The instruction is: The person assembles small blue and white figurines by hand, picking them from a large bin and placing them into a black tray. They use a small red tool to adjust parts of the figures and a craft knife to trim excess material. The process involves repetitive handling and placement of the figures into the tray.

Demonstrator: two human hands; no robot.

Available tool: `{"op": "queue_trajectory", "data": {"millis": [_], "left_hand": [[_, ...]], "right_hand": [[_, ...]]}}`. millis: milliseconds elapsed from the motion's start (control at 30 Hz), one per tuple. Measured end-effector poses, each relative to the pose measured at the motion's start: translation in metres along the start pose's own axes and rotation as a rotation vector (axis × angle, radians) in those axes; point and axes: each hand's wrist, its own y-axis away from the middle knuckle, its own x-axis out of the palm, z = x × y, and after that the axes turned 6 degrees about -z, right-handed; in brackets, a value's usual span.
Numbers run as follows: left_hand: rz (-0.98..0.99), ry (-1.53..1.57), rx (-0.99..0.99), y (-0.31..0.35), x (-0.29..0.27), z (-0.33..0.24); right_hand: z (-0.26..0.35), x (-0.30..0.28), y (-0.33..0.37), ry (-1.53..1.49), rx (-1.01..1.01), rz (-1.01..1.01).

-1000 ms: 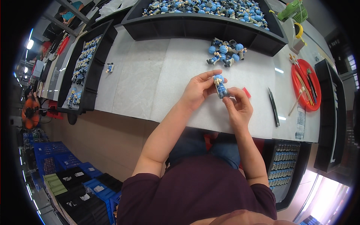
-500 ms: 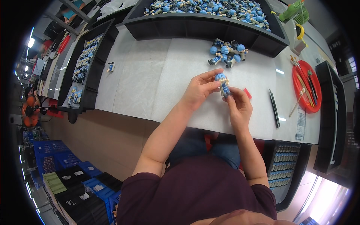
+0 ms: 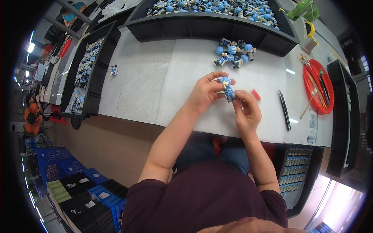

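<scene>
We hold one small blue-capped figurine [image 3: 227,87] between both hands, above the white tabletop [image 3: 155,77] and just in front of the body. The left hand [image 3: 205,93] grips it from the left, thumb and fingers closed round the head and upper body; the right hand [image 3: 245,109] pinches its lower part from below and to the right, so the two hands meet on the one piece. For this step we judge that the left hand should act as the fixed clamp and the right hand should do the fine work, with the figurine turned so that its face stays in view. We should keep the grip light on any thin limbs, since small moulded parts may bend or snap under a hard squeeze; what exactly the right fingertips touch is too small to tell. Beyond the hands, farther from the body, lies a loose pile of like figurines [image 3: 234,53], and beyond that a long black tray [image 3: 210,27] filled with more. Just right of the right hand lies a small red piece [image 3: 256,94], then a dark slim tool [image 3: 284,110], and farther right a red dish [image 3: 318,86] of sticks and brushes. Well to the left of the left hand stands a black rack [image 3: 86,73] of sorted figurines, with a single figurine [image 3: 113,70] beside it.
</scene>
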Motion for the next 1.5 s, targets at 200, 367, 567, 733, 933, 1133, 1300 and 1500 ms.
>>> {"op": "queue_trajectory", "data": {"millis": [200,367,567,733,933,1133,1300,1500], "left_hand": [[0.015,0.051,-0.054,-0.003,-0.006,0.001],[0.075,0.091,-0.055,-0.004,-0.011,0.003],[0.172,0.110,-0.037,-0.005,-0.013,0.003],[0.188,0.071,-0.003,-0.005,-0.013,0.004],[0.156,0.014,0.009,-0.003,-0.010,0.002],[0.160,-0.077,0.035,-0.002,-0.008,0.001],[0.169,-0.052,0.020,-0.003,-0.010,0.002],[0.177,-0.057,0.033,-0.004,-0.012,0.003]], "right_hand": [[0.004,0.001,-0.001,0.046,-0.067,0.003],[0.005,0.000,-0.001,0.003,-0.066,-0.010],[0.004,-0.002,0.000,-0.035,-0.099,-0.028],[0.004,-0.004,0.001,-0.041,-0.069,-0.026],[0.004,-0.005,0.001,-0.078,0.000,-0.040],[0.003,-0.007,0.001,-0.138,0.039,-0.064],[0.003,-0.007,0.001,-0.153,0.029,-0.050],[0.006,-0.007,0.000,-0.158,0.034,-0.047]]}}
